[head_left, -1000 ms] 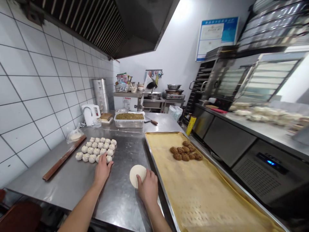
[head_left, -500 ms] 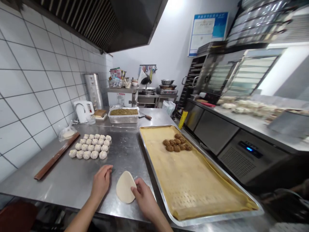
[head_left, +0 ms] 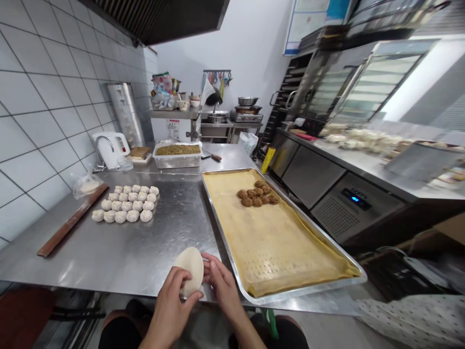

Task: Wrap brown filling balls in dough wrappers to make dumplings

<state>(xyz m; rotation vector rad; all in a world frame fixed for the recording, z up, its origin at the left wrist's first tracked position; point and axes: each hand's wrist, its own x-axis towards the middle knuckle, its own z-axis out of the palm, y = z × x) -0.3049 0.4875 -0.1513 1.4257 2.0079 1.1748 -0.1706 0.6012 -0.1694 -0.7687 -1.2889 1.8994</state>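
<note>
A thin, pale round dough wrapper [head_left: 193,264] is raised over the front edge of the steel table. My left hand [head_left: 172,303] grips its left and lower side, thumb below and fingers curled over the face. On the other side my right hand [head_left: 223,286] holds the right edge, its fingertips partly hidden behind the sheet. Beyond the hands, rows of small white dough pieces [head_left: 127,205] sit on the table. To the right, a large tray [head_left: 279,242] lined with yellowish cloth carries a cluster of brown balls [head_left: 257,194] near its far end.
A wooden stick [head_left: 72,220] and a bagged lump of dough [head_left: 87,185] lie at left. Farther back stand a tub of greenish-brown filling [head_left: 178,155], a scraper with a wooden handle [head_left: 215,157] and a white kettle [head_left: 111,149]. A steel counter [head_left: 327,182] runs along the right.
My left hand came right from the bare table and took hold of the wrapper. My right hand shifted its hold along the edge. The camera view has tilted downward.
</note>
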